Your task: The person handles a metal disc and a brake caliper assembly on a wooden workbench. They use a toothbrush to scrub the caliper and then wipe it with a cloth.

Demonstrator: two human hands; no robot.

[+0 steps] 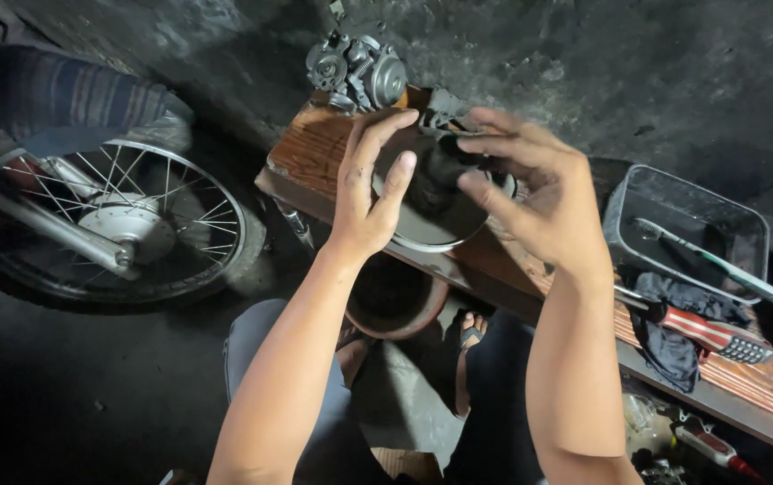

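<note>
My left hand [370, 184] grips the left rim of a round dark metal disc [438, 220], held up over a wooden bench [315, 153]. My right hand [535, 184] closes its fingers on a black rubber part [445, 166] at the disc's centre. A grey metal carburettor [357, 74] stands on the bench's far end, just beyond my fingers.
A spoked motorcycle wheel [122, 224] lies on the floor at left. On the bench to the right sit a clear plastic tray [687, 224] holding a toothbrush [728, 265], a dark rag [674, 346] and a red-handled tool [701, 330]. A round brown bowl [395, 301] sits below, between my knees.
</note>
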